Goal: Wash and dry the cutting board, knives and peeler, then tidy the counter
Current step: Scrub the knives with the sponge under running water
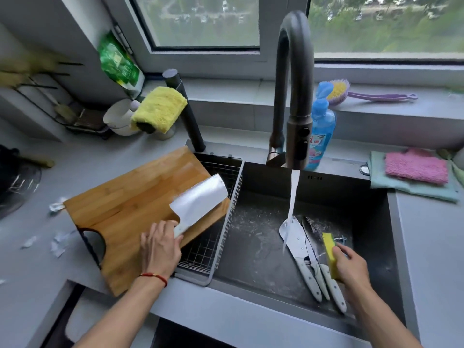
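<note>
Cutting board [130, 207] at nine o'clock, overlapping wire basket [216, 222]; knives [308, 254] in sink [251, 247] at four o'clock; cloths [414, 172] at two o'clock.

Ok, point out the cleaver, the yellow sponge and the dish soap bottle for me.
cleaver [200, 197]: head view, middle of the broad blade, above the cutting board.
yellow sponge [331, 254]: head view, yellow side face, above the thumb.
dish soap bottle [322, 126]: head view, blue body, right of the faucet.
</note>
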A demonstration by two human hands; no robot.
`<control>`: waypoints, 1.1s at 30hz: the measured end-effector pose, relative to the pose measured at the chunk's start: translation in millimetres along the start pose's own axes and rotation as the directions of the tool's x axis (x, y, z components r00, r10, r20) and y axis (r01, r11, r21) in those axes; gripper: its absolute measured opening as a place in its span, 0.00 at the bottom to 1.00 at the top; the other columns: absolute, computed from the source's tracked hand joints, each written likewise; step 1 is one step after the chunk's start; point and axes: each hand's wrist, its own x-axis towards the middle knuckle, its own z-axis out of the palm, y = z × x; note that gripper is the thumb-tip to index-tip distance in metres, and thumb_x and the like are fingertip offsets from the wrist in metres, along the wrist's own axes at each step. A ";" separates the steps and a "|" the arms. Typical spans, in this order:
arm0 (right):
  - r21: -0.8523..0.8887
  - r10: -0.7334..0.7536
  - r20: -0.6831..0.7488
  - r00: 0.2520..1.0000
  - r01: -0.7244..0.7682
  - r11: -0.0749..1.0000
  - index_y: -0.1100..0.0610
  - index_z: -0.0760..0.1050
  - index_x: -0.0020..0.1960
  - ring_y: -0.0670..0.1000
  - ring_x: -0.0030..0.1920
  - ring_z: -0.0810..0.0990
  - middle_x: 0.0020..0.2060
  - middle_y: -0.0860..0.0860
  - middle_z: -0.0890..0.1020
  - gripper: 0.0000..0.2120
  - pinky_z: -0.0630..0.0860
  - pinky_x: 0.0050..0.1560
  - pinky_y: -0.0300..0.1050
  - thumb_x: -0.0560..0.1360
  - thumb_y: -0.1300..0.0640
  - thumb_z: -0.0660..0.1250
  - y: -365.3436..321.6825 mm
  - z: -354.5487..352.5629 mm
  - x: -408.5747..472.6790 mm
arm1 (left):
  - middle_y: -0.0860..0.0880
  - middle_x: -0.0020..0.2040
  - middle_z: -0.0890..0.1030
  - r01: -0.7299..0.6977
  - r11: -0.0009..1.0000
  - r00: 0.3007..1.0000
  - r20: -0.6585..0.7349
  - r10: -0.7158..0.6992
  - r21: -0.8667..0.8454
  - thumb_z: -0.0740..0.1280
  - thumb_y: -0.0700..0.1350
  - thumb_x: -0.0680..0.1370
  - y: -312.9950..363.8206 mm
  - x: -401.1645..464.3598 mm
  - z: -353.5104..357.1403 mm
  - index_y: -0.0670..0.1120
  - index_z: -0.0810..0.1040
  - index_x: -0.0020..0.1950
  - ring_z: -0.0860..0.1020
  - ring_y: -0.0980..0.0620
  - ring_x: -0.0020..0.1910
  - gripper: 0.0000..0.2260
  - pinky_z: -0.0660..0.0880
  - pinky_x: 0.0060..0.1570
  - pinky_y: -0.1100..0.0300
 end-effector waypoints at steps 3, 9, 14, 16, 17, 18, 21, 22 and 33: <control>-0.023 -0.006 -0.017 1.000 0.005 1.000 0.54 0.80 0.67 0.59 0.53 0.80 0.53 0.55 0.80 0.16 0.79 0.56 0.56 0.80 0.55 0.66 2.6 -2.1 -5.0 | 0.43 0.47 0.82 0.041 0.998 0.998 0.059 -0.038 -0.045 0.78 0.40 0.72 16.1 -1.4 14.3 0.42 0.81 0.55 0.77 0.41 0.49 0.13 0.72 0.45 0.48; -0.025 0.007 -0.017 1.000 -0.007 1.000 0.54 0.79 0.67 0.60 0.51 0.80 0.53 0.55 0.81 0.16 0.80 0.51 0.55 0.80 0.55 0.66 -0.3 -0.8 -10.8 | 0.43 0.51 0.80 0.053 0.993 0.985 0.167 -0.035 -0.102 0.75 0.40 0.74 46.4 -2.7 35.2 0.42 0.79 0.56 0.77 0.41 0.52 0.13 0.74 0.49 0.47; -0.024 0.016 -0.008 1.000 -0.016 1.000 0.53 0.79 0.67 0.58 0.50 0.80 0.52 0.54 0.81 0.16 0.80 0.53 0.57 0.80 0.54 0.66 -1.5 1.5 -11.3 | 0.45 0.56 0.77 0.001 0.996 0.971 0.240 0.020 -0.089 0.69 0.44 0.78 60.4 0.8 43.7 0.45 0.73 0.60 0.77 0.44 0.55 0.12 0.73 0.55 0.54; -0.029 0.019 -0.008 1.000 -0.020 0.999 0.53 0.80 0.66 0.59 0.52 0.80 0.53 0.54 0.80 0.16 0.80 0.58 0.60 0.80 0.54 0.67 0.0 2.9 -11.7 | 0.45 0.57 0.77 0.010 0.995 0.972 0.236 0.015 -0.101 0.70 0.46 0.78 62.2 1.3 44.9 0.45 0.73 0.60 0.78 0.44 0.55 0.13 0.73 0.54 0.54; -0.029 0.024 -0.003 1.000 -0.024 0.999 0.52 0.80 0.66 0.59 0.53 0.80 0.54 0.54 0.81 0.15 0.80 0.59 0.61 0.80 0.54 0.67 0.8 3.2 -11.7 | 0.44 0.57 0.78 0.020 0.993 0.971 0.241 0.009 -0.118 0.71 0.46 0.78 62.9 0.3 45.6 0.44 0.73 0.61 0.78 0.43 0.55 0.14 0.74 0.54 0.54; -0.026 0.028 0.002 1.000 -0.028 0.999 0.52 0.80 0.66 0.60 0.54 0.81 0.55 0.55 0.81 0.15 0.79 0.60 0.62 0.80 0.54 0.67 1.8 3.9 -11.2 | 0.43 0.58 0.78 0.038 0.989 0.968 0.250 -0.001 -0.146 0.71 0.46 0.78 63.6 -0.7 46.5 0.44 0.73 0.62 0.78 0.43 0.56 0.15 0.74 0.55 0.53; -0.026 0.026 0.012 1.000 -0.026 0.999 0.53 0.81 0.65 0.62 0.57 0.81 0.58 0.55 0.82 0.15 0.78 0.61 0.62 0.79 0.55 0.67 6.0 5.0 -10.7 | 0.40 0.60 0.80 0.201 0.949 0.939 0.324 -0.116 -0.242 0.70 0.47 0.79 62.6 -3.8 48.9 0.42 0.75 0.66 0.78 0.39 0.59 0.18 0.74 0.59 0.51; -0.027 0.025 0.013 1.000 -0.024 0.999 0.53 0.81 0.64 0.62 0.57 0.81 0.57 0.55 0.82 0.15 0.78 0.62 0.62 0.79 0.55 0.67 6.9 5.3 -10.6 | 0.40 0.61 0.81 0.269 0.921 0.921 0.356 -0.159 -0.282 0.70 0.48 0.79 62.2 -2.4 49.0 0.42 0.76 0.66 0.78 0.39 0.60 0.17 0.74 0.58 0.53; 0.010 0.058 0.049 0.997 -0.058 0.998 0.52 0.80 0.66 0.59 0.56 0.81 0.54 0.52 0.81 0.15 0.79 0.59 0.58 0.80 0.54 0.67 7.1 3.5 -4.2 | 0.46 0.59 0.84 0.539 0.729 0.797 0.536 -0.279 -0.422 0.64 0.38 0.79 58.4 -2.3 46.8 0.45 0.81 0.66 0.81 0.46 0.60 0.17 0.74 0.61 0.59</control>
